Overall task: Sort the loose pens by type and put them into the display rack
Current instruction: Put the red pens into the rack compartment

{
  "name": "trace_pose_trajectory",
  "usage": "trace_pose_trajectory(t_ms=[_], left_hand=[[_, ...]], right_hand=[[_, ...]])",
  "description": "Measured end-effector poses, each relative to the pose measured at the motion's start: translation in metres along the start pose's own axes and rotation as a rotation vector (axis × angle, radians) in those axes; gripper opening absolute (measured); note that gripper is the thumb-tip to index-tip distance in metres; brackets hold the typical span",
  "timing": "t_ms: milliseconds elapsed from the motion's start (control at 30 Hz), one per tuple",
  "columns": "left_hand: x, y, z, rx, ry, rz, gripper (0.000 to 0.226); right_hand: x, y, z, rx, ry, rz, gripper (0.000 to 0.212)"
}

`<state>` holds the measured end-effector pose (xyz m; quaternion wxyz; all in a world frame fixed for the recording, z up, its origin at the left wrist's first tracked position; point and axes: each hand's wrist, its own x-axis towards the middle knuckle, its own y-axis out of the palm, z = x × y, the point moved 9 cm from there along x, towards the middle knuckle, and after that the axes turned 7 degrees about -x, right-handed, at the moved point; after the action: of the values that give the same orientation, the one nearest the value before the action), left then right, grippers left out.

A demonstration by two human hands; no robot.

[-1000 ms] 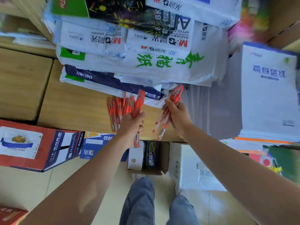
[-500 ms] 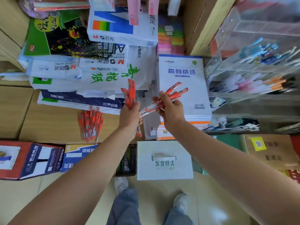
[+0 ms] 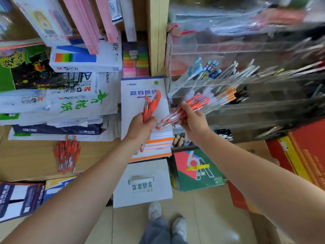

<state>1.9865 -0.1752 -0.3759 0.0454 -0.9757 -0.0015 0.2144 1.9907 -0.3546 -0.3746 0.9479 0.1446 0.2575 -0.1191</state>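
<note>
Red pens. Left bunch (image 3: 151, 106) stands upright in left hand (image 3: 140, 128), fingers curled round it. Right bunch (image 3: 186, 111) fanned, gripped by right hand (image 3: 194, 123), caps at front edge of clear display rack (image 3: 219, 48). Loose pile (image 3: 67, 155) lies on wooden counter (image 3: 26, 155), well left.

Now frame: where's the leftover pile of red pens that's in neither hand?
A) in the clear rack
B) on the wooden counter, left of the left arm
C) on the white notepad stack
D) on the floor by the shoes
B: the loose pile of red-orange pens lies on the light wooden counter, just below the stacked white paper reams.
</note>
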Motion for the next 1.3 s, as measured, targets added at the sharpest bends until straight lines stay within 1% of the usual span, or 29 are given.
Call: trace_pose_trajectory(t_ms=[133, 300, 433, 567, 667, 767, 933, 1033, 1167, 1300], left_hand=[[0.016, 0.038, -0.016, 0.055, 0.024, 0.101, 0.013], [0.037, 0.081, -0.027, 0.12, 0.056, 0.19, 0.013], [0.046, 0.12, -0.03, 0.101, 0.056, 0.275, 0.014], [0.051, 0.168, -0.035, 0.079, 0.02, 0.367, 0.005], [0.056, 0.202, -0.04, 0.063, 0.014, 0.369, 0.01], [0.062, 0.229, -0.044, 0.041, 0.017, 0.324, 0.007], [0.059, 0.272, -0.054, 0.021, 0.019, 0.261, 0.01], [0.058, 0.292, -0.059, -0.006, 0.01, 0.236, 0.012], [0.059, 0.307, -0.062, -0.02, 0.013, 0.21, 0.013], [0.062, 0.314, -0.058, -0.014, -0.004, 0.227, 0.012]], right_hand=[[0.015, -0.045, 0.011, 0.031, 0.014, -0.126, 0.014], [0.029, -0.098, 0.026, 0.054, 0.005, -0.229, 0.016], [0.037, -0.146, 0.039, 0.062, -0.004, -0.324, 0.014], [0.049, -0.203, 0.063, 0.078, -0.025, -0.442, 0.015], [0.061, -0.243, 0.082, 0.045, -0.033, -0.493, 0.016], [0.078, -0.28, 0.105, -0.019, -0.043, -0.54, 0.018], [0.097, -0.324, 0.148, -0.035, -0.12, -0.578, 0.015], [0.111, -0.336, 0.163, -0.068, -0.148, -0.553, 0.013], [0.133, -0.338, 0.158, -0.154, -0.109, -0.503, 0.017], [0.15, -0.332, 0.137, -0.181, -0.04, -0.428, 0.013]])
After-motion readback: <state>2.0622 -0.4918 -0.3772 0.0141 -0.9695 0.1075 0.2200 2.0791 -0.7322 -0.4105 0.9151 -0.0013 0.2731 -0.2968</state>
